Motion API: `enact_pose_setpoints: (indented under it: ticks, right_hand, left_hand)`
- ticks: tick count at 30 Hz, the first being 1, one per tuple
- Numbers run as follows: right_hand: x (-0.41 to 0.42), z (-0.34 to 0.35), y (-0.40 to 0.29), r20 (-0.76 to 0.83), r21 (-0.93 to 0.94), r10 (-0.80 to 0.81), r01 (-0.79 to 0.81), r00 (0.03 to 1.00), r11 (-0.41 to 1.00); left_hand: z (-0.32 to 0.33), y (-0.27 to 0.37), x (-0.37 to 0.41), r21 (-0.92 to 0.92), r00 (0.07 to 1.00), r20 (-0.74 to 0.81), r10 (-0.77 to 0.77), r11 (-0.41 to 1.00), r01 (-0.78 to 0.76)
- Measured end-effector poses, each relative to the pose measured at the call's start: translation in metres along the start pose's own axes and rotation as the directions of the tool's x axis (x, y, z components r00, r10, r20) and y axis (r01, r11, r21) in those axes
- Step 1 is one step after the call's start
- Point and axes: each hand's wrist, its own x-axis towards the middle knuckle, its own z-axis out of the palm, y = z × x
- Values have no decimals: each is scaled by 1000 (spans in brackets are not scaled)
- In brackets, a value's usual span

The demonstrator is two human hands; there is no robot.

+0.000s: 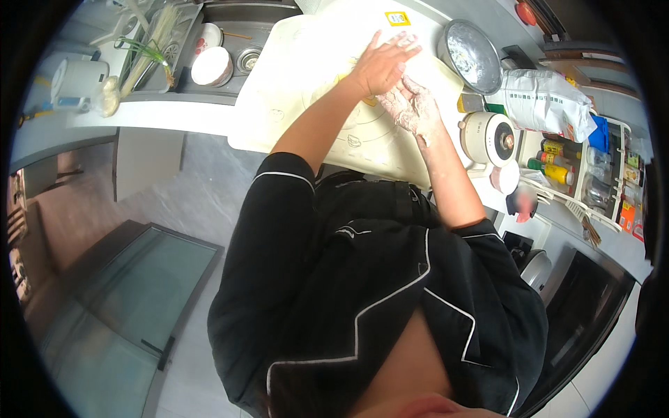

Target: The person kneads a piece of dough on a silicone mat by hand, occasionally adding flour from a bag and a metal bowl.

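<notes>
My left hand (385, 64) reaches over the kneading mat, fingers spread and mostly clean. Its heel and thumb side touch my right hand (410, 103), whose palm is turned up and coated in sticky, flaky dough. Bits of dough also cling to the right wrist. Part of the right fingers is hidden behind the left hand. Below both hands lies a cream kneading mat (298, 125) with printed figures; glare makes a pale patch by the left forearm hard to read. A steel mixing bowl (473, 56) with floury residue stands to the right, beyond the hands.
A yellow packet (398, 19) lies past my fingertips. Right of the mat are a cream electric pot (488, 138), a white bag (543, 102) and a rack of bottles (596, 204). At left, a sink (245, 39) holds a bowl (211, 66), with spring onions (151, 52) beside it.
</notes>
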Motion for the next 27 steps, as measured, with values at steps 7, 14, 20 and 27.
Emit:
enact_pose_setpoints:
  ticks: [7,14,20,27]
  right_hand:
    - [-14,33,12,-12,-31,-127,126,992,992]
    - [3,55,22,-2,-519,-352,300,936,801]
    - [34,50,21,-85,-456,-309,239,947,857]
    - [40,38,27,-212,-515,-341,191,916,836]
  left_hand:
    - [11,34,-2,-713,683,67,-728,443,543]
    - [-7,82,-21,-897,565,439,-699,-307,318]
    - [-31,116,-31,-917,598,395,-697,-267,296]
    - [-10,89,-27,-951,714,306,-630,-168,260]
